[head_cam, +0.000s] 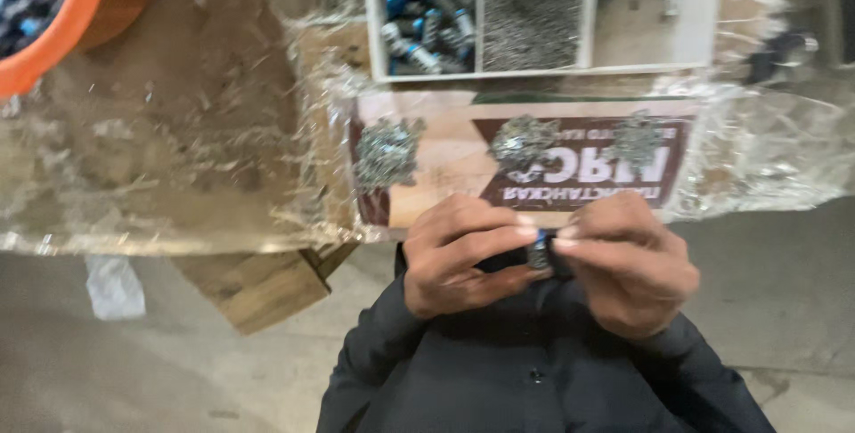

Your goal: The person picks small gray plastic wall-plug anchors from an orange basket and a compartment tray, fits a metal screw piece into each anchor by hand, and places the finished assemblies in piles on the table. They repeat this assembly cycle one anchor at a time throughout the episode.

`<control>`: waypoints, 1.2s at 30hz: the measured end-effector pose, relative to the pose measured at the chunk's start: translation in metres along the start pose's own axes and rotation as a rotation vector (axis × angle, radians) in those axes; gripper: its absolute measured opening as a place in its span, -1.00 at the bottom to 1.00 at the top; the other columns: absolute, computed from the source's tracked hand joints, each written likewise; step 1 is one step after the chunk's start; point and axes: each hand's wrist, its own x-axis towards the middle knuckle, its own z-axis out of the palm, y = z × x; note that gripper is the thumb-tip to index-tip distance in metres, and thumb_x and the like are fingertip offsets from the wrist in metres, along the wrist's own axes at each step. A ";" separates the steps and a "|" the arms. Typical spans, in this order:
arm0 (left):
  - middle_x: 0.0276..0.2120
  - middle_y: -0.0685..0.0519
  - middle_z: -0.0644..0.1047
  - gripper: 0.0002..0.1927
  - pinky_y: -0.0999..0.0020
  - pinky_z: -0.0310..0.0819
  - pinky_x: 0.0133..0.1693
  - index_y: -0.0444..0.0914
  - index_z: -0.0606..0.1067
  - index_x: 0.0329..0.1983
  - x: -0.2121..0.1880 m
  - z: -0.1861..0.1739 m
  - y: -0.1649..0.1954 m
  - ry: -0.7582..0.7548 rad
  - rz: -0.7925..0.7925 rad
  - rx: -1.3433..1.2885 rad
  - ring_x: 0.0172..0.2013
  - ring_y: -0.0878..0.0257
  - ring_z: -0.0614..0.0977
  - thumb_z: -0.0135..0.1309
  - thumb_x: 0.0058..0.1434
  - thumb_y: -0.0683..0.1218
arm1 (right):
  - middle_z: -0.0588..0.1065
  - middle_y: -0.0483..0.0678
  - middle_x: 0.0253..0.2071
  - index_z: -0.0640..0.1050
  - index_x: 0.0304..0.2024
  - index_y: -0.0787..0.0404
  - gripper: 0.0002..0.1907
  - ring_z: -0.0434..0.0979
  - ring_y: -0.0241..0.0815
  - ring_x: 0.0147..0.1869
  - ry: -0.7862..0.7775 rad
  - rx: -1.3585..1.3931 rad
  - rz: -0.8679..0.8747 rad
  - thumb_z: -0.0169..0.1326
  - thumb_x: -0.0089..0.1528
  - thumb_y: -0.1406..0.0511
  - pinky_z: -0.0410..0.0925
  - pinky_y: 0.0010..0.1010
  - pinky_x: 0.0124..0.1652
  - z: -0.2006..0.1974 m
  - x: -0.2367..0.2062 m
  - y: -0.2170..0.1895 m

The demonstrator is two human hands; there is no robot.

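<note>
Head view: a small metal part with a blue end [539,249] is pinched between the fingertips of the left hand [463,255] and the right hand [628,264], both closed on it, close to the body, just in front of the bench [178,130]. Three small heaps of metal pieces [386,153] are laid on a printed card [445,175] under clear film. A white compartment tray [481,14] is set behind them, an orange tub [85,5] at far left. The picture is blurred. The part is judged likely to slip and be lost on the floor [784,290], since only the fingertips grip it, clear of the bench.
</note>
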 end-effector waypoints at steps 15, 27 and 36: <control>-0.05 0.10 0.59 -0.49 0.36 0.56 -0.15 -0.15 0.59 0.11 0.003 0.002 0.004 -0.056 -0.041 0.086 -0.14 0.18 0.66 0.51 0.09 -0.14 | 0.58 0.06 -0.23 0.60 -0.22 0.29 -0.73 0.62 -0.05 -0.17 0.010 -0.075 -0.078 0.23 0.06 0.60 0.46 -0.38 -0.23 0.002 -0.003 0.014; -0.04 0.11 0.58 -0.48 0.34 0.55 -0.17 -0.14 0.59 0.11 0.006 0.011 0.002 -0.121 -0.052 0.087 -0.15 0.17 0.65 0.50 0.08 -0.13 | 0.55 0.02 -0.26 0.59 -0.17 0.26 -0.74 0.59 -0.13 -0.20 0.008 0.021 0.079 0.23 0.08 0.50 0.43 -0.42 -0.24 -0.006 -0.007 0.017; -0.07 0.06 0.61 -0.55 0.25 0.60 -0.11 -0.18 0.61 0.02 0.003 0.003 -0.001 -0.086 -0.041 -0.002 -0.17 0.15 0.68 0.49 0.07 -0.13 | 0.58 -0.07 -0.23 0.63 -0.14 0.21 -0.80 0.59 -0.23 -0.20 -0.131 -0.039 0.382 0.31 0.20 0.35 0.43 -0.46 -0.19 -0.014 -0.017 0.018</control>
